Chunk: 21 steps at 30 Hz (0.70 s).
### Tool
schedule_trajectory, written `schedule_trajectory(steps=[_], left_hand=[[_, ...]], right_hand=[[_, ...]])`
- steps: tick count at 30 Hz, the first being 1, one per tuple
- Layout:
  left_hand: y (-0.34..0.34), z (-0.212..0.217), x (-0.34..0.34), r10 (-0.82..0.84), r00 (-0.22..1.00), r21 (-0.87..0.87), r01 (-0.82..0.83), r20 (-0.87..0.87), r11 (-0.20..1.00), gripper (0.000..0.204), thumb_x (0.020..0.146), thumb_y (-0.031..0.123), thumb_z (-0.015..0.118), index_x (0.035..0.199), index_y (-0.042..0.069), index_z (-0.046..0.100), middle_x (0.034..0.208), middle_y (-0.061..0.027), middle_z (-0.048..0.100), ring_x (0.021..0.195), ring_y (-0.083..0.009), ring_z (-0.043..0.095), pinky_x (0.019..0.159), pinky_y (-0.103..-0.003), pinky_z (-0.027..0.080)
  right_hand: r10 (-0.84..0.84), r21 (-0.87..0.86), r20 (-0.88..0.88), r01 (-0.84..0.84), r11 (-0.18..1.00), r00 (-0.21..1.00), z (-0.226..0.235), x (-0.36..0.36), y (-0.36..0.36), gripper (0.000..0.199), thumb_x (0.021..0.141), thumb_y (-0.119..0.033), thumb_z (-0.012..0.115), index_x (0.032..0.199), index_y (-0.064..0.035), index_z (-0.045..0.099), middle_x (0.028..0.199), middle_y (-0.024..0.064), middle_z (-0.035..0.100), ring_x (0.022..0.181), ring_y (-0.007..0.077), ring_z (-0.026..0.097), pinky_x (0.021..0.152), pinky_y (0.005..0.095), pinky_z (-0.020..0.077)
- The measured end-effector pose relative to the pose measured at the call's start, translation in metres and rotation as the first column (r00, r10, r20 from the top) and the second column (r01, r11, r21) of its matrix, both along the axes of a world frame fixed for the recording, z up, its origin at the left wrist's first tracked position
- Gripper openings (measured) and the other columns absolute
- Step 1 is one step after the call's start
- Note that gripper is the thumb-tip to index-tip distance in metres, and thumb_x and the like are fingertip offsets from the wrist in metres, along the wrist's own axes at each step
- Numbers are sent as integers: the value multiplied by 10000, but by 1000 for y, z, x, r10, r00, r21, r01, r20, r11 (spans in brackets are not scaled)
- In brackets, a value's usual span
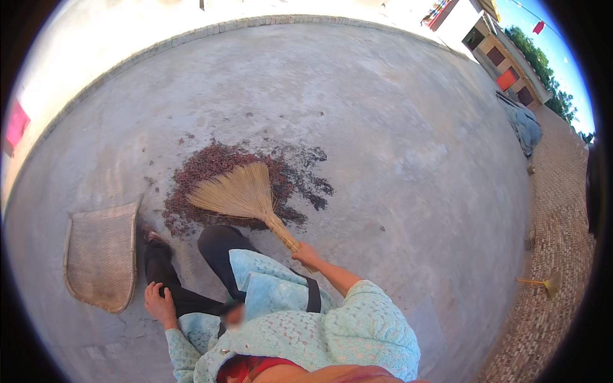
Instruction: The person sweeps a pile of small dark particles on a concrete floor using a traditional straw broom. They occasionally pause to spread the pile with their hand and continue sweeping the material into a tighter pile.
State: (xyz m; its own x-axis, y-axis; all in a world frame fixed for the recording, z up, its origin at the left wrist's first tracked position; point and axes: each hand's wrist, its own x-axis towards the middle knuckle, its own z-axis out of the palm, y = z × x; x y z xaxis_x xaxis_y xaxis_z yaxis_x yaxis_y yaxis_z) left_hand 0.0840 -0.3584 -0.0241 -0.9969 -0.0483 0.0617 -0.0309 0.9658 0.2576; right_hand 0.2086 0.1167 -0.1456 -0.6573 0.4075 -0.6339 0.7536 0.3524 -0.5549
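Broom (239, 195) handle in right grip (306, 254); bristles on reddish pile (217, 159).

Head-worn fisheye, steeply downward, close.

No packages, labels, signs or screens visible.

Sunlit concrete yard, open to the sky

The grey concrete floor (396, 127) curves to a brick edging (191, 35); a brick-paved strip (555, 223) runs right, towards buildings (504, 64), trees (533, 51) and blue sky.
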Motion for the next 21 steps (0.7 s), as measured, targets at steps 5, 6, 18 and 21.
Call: schedule_trajectory(steps=[5,6,18,21], left_hand=[[-2,2,4,35,999,8,-35,-14,999,228,768,185,636,990,133,630,1212,-16,570,1211,-217,450,970,-417,339],[-1,3,5,41,999,2,-41,-15,999,227,769,185,636,991,134,630,1215,-15,569,1213,-216,448,971,-416,339],[-5,-1,4,36,999,10,-36,-8,999,236,771,199,628,1000,143,630,1230,-1,565,1223,-205,444,967,-414,340],[-2,0,5,29,999,5,-29,-16,1000,233,772,198,628,999,144,630,1231,-3,565,1223,-208,444,966,-412,340]], right_hand=[[-41,-64,-131,33,997,991,41,13,-8,425,646,-295,687,959,-49,540,727,138,616,545,253,607,548,377,493],[-36,-65,-137,28,998,990,41,25,-7,417,656,-284,682,966,-46,534,720,134,612,532,238,599,534,374,486],[23,53,-138,-16,998,990,20,82,9,474,645,-340,705,993,-58,552,801,180,641,739,351,631,669,444,489],[45,129,-86,-33,991,995,22,112,4,465,652,-343,702,989,-59,552,781,170,643,709,338,634,657,444,489]])
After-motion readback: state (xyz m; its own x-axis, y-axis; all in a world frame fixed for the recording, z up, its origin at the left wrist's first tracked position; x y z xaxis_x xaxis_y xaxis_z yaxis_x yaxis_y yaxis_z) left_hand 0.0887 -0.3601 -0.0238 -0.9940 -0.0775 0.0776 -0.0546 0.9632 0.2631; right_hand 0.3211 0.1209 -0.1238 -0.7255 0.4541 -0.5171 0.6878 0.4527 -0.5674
